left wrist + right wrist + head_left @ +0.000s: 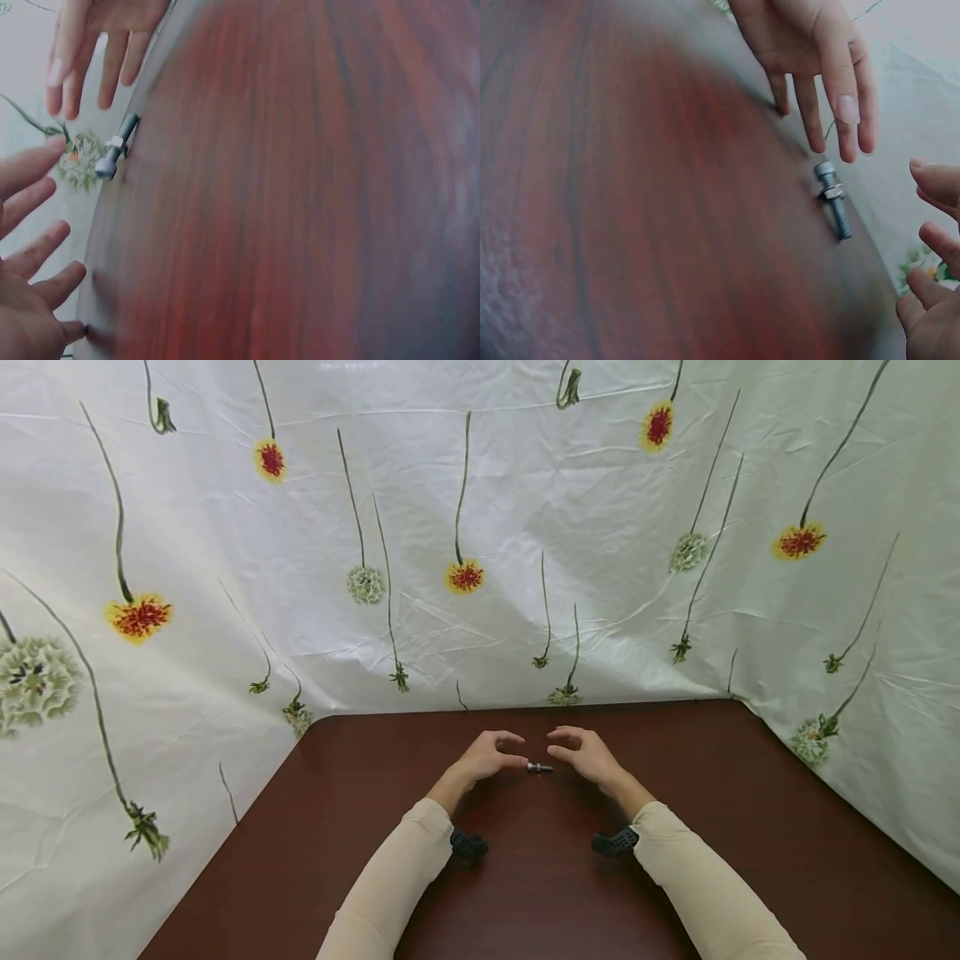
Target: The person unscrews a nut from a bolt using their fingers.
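Observation:
A metal bolt (539,768) with a hex nut threaded on its shank lies on the dark wooden table. In the right wrist view the bolt (835,206) shows a cylindrical head, with the nut (831,192) partway along the thread. My left hand (486,755) hovers at the bolt's head end, fingers spread and slightly bent, holding nothing. On the opposite side, near the threaded end, my right hand (588,755) is likewise apart from the bolt, its fingers loosely bent. The left wrist view shows the bolt (118,146) between both hands.
The reddish-brown table (540,893) stretches around both arms. Behind it and at the sides hangs a white cloth (420,635) printed with flowers. A dark wrist device (468,845) sits on the left wrist, and another device (615,842) on the right.

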A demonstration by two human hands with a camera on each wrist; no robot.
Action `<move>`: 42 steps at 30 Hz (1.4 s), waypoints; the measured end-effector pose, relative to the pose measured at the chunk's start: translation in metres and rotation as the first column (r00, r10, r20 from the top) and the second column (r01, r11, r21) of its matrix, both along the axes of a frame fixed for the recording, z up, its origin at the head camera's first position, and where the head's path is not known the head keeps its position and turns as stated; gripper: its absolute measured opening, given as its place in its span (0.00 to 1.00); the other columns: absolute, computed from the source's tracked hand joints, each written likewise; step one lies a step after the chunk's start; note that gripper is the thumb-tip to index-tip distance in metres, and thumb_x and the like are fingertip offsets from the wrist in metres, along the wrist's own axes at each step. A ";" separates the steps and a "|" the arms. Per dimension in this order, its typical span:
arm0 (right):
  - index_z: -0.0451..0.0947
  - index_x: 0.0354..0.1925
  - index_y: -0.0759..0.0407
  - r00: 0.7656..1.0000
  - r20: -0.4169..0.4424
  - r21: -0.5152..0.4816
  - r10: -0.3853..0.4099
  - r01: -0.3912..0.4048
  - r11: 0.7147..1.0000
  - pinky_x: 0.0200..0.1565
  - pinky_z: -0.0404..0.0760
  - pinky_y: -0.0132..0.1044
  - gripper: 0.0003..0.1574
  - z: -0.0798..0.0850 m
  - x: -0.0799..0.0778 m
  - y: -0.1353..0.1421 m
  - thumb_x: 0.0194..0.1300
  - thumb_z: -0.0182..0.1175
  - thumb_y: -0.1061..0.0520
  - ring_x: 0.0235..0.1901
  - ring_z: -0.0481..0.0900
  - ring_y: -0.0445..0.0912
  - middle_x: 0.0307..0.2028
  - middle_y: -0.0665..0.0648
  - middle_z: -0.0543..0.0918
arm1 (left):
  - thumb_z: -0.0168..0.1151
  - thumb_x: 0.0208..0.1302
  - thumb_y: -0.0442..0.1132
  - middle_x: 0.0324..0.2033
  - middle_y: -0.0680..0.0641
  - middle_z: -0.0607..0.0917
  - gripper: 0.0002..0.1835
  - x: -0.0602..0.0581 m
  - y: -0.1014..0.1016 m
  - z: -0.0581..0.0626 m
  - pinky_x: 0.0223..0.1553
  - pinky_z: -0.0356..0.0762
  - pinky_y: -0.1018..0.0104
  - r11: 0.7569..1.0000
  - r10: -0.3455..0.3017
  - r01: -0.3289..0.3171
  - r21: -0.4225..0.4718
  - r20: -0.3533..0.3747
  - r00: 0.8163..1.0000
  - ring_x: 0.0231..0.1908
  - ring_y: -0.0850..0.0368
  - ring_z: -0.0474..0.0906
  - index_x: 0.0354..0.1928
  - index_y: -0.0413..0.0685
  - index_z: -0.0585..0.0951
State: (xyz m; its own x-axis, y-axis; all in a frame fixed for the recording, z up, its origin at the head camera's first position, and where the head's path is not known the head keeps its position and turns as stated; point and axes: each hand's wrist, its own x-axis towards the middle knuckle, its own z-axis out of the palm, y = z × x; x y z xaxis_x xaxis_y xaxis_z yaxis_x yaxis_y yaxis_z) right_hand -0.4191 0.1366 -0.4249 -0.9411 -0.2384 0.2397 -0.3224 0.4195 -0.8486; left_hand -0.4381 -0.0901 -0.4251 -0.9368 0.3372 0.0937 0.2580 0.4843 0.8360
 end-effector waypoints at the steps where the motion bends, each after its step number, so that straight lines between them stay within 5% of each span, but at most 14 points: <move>1: 0.78 0.52 0.56 1.000 0.003 0.003 0.005 -0.005 1.000 0.56 0.62 0.56 0.21 -0.002 0.000 0.000 0.61 0.63 0.52 0.62 0.63 0.57 0.61 0.58 0.69 | 0.71 0.52 0.48 0.57 0.50 0.73 0.24 0.000 0.001 0.000 0.53 0.66 0.48 1.000 -0.005 0.005 -0.004 0.014 1.000 0.59 0.47 0.64 0.53 0.54 0.80; 10: 0.82 0.44 0.62 0.998 0.065 0.081 -0.005 0.000 0.997 0.57 0.63 0.55 0.16 -0.012 -0.003 -0.004 0.58 0.66 0.57 0.64 0.57 0.58 0.64 0.58 0.65 | 0.73 0.49 0.42 0.51 0.50 0.76 0.16 0.000 0.011 -0.006 0.48 0.71 0.53 0.999 0.018 -0.016 -0.030 0.067 0.998 0.52 0.49 0.70 0.42 0.50 0.85; 19: 0.86 0.32 0.57 0.999 0.003 0.199 -0.043 0.042 0.979 0.57 0.62 0.54 0.05 -0.008 -0.001 -0.010 0.53 0.69 0.62 0.62 0.61 0.59 0.60 0.60 0.70 | 0.72 0.51 0.41 0.42 0.54 0.79 0.03 -0.003 0.018 -0.005 0.44 0.71 0.56 0.994 0.067 -0.064 -0.084 0.032 0.997 0.45 0.52 0.73 0.29 0.57 0.86; 30: 0.84 0.31 0.59 1.000 0.025 0.154 -0.019 0.015 0.988 0.55 0.65 0.53 0.02 -0.006 -0.002 -0.011 0.57 0.66 0.61 0.58 0.66 0.57 0.54 0.60 0.76 | 0.70 0.53 0.42 0.40 0.54 0.79 0.03 -0.007 0.012 -0.001 0.41 0.71 0.58 0.998 0.000 0.003 -0.059 0.059 0.998 0.42 0.55 0.73 0.30 0.55 0.86; 36: 0.84 0.32 0.58 0.998 0.038 0.116 -0.048 0.043 0.992 0.49 0.70 0.49 0.04 0.000 -0.002 -0.011 0.58 0.66 0.58 0.50 0.73 0.52 0.44 0.54 0.81 | 0.70 0.54 0.43 0.39 0.55 0.80 0.03 -0.007 0.011 0.003 0.37 0.71 0.60 1.000 -0.001 0.001 -0.031 0.008 1.000 0.40 0.55 0.73 0.31 0.55 0.86; 42: 0.84 0.36 0.54 0.996 0.044 0.098 -0.074 0.069 0.993 0.43 0.71 0.46 0.06 0.003 -0.001 -0.011 0.59 0.65 0.55 0.45 0.73 0.49 0.43 0.52 0.79 | 0.70 0.54 0.44 0.42 0.57 0.79 0.04 -0.006 0.010 0.006 0.43 0.69 0.58 1.000 0.012 -0.012 0.001 -0.033 0.999 0.46 0.56 0.71 0.32 0.57 0.86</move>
State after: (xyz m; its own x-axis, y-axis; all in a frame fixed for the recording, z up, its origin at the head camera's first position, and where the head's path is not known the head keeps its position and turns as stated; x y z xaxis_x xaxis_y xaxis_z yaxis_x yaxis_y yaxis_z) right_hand -0.4201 0.1258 -0.4218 -0.9664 -0.1897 0.1734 -0.2488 0.5202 -0.8170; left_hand -0.4446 -0.0801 -0.4192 -0.9372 0.3256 0.1249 0.2794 0.4871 0.8274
